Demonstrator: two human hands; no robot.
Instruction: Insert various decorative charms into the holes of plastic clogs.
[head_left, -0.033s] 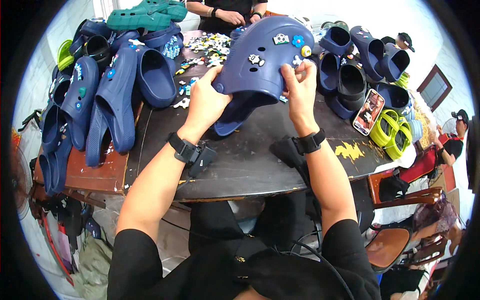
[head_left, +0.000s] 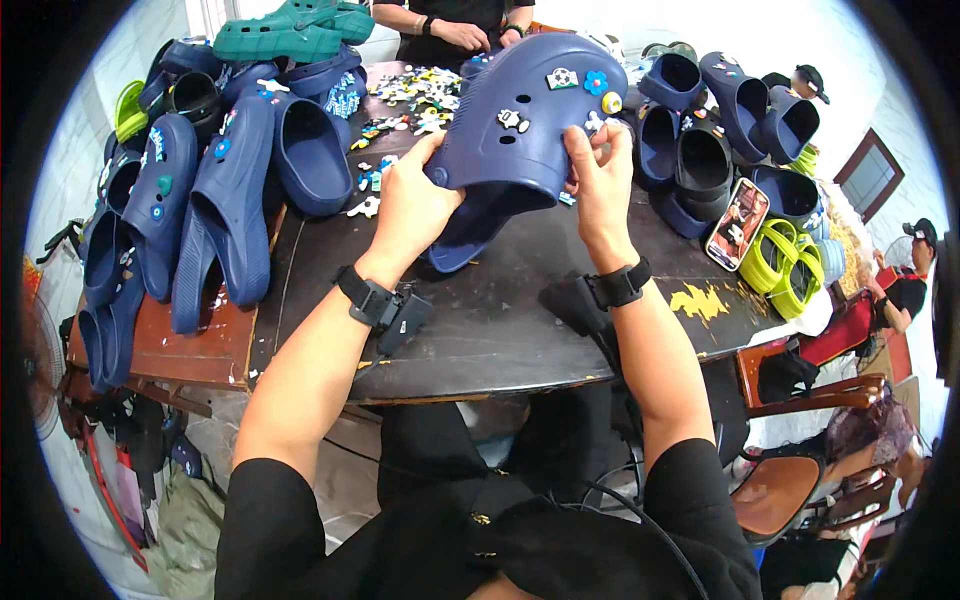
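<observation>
A dark blue clog (head_left: pixel 480 140) is held up over the table, its toe pointing away and its heel opening toward me. My left hand (head_left: pixel 410 200) is closed on the clog's left side by the strap joint. Several charms sit on its top, among them a football charm (head_left: pixel 562 78), a blue flower charm (head_left: pixel 596 82) and a yellow round charm (head_left: pixel 612 102). At the clog's right side, my right hand (head_left: pixel 602 180) has thumb and fingers closed around a small white-and-blue charm (head_left: pixel 593 122). Whether its stem is in a hole cannot be seen.
Loose charms (head_left: pixel 425 90) lie heaped at the far middle of the dark table (head_left: pixel 450 330). Blue clogs (head_left: pixel 225 200) crowd the left; more clogs (head_left: pixel 705 160), a phone (head_left: pixel 738 225) and lime-green clogs (head_left: pixel 785 265) stand right. Another person's hands (head_left: pixel 465 35) are across the table.
</observation>
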